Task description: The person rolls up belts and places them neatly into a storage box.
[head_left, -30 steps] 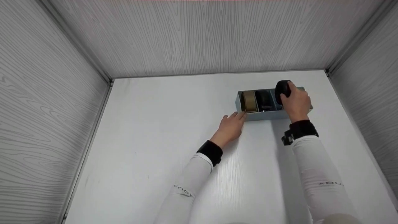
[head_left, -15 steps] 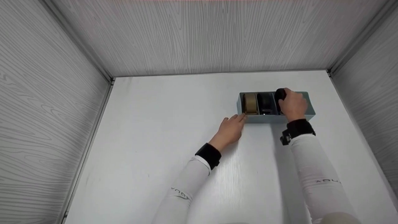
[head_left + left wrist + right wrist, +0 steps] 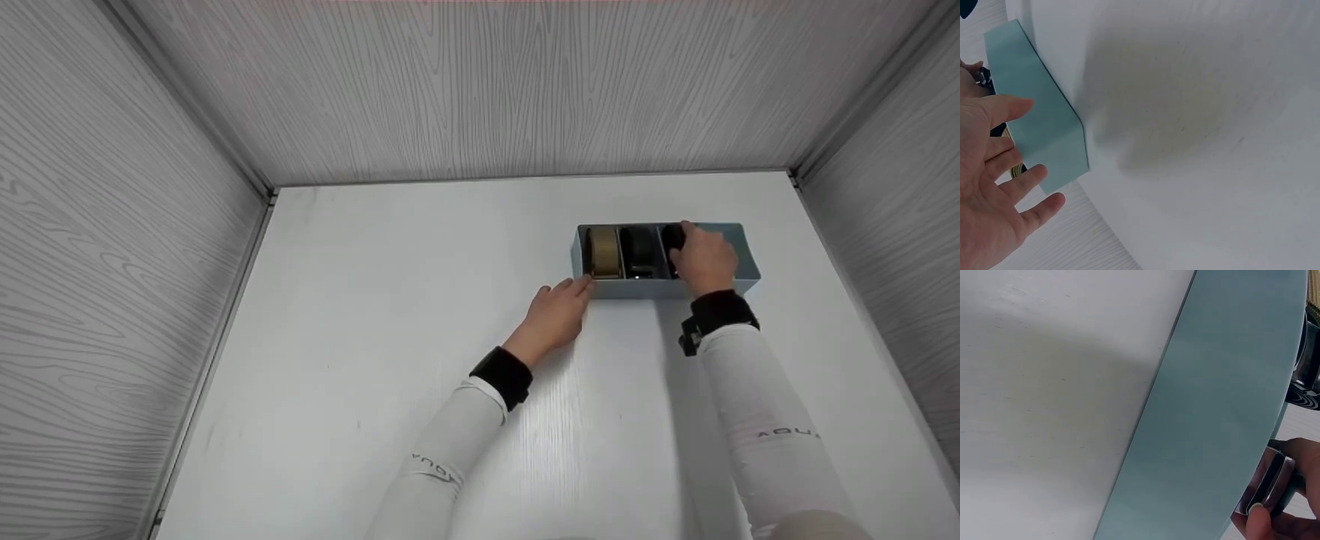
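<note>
A light-blue divided box (image 3: 637, 289) stands toward the back right of the white table. In its left compartment sits a coiled tan belt (image 3: 606, 253), and a coiled black belt (image 3: 637, 249) fills the one beside it. My right hand (image 3: 706, 261) grips another coiled black belt (image 3: 672, 238), low inside the third compartment; its metal buckle (image 3: 1279, 481) shows in the right wrist view. At the box's front left corner is my left hand (image 3: 556, 313), its fingertips at the front wall. The left wrist view shows those fingers spread and fairly straight.
The box's rightmost part (image 3: 739, 251) shows bare blue wall beyond my right hand. Grey wood-grain panels (image 3: 480, 90) enclose the table (image 3: 337, 300) at the back and both sides.
My right hand has lowered the coiled black belt from above the box into the third compartment. The left hand has stayed at the front left corner.
</note>
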The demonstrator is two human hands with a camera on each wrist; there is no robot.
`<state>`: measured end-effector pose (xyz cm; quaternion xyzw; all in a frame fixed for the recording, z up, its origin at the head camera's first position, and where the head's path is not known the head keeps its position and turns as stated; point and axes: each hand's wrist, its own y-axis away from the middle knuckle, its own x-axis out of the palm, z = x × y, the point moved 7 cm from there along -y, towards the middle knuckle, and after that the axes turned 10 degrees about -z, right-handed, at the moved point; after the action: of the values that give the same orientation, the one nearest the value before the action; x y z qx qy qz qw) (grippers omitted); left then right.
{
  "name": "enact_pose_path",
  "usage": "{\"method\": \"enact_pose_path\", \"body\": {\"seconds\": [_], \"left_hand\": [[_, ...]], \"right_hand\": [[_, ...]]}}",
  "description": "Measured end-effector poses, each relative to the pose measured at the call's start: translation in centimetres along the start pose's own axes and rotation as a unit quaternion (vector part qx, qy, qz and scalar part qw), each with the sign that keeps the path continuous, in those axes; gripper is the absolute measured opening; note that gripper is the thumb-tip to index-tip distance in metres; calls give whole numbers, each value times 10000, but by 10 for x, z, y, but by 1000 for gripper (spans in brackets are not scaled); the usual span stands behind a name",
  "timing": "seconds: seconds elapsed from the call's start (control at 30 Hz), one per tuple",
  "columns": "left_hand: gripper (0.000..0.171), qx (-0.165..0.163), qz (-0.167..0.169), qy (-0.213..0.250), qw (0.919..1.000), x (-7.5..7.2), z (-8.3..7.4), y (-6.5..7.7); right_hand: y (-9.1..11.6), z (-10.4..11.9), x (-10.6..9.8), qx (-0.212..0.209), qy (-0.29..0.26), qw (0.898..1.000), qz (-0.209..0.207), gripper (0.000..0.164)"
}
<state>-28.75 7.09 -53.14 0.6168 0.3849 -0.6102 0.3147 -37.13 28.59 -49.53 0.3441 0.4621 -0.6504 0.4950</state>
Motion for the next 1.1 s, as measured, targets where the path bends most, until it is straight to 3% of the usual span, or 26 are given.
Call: {"method": "enact_pose_path", "body": {"seconds": [0.3,0.57,0.7,0.87,0.97,1.1], "left_hand": [[59,8,93,151,9998,2,1,0],[66,-80,-148,873,9960,-2,11,5],[60,-216,-355,927,9948,-6,20,15],[61,-590,-387,835,9940,-9,42,34],[64,-854,-356,848,9921,-10,61,49],[68,-1184,-385,795,9890,-11,90,74]], "right_hand": [[2,-3,-1,-31,-70,10000,-29,56],[10,6,-11,-38,356,9988,-329,65],[22,26,-17,-764,122,9957,-500,62],[50,49,-15,-1950,-225,9799,-349,61],[69,49,-11,-2216,-128,9750,-137,63],[87,34,-9,-2160,-39,9763,158,64]]}}
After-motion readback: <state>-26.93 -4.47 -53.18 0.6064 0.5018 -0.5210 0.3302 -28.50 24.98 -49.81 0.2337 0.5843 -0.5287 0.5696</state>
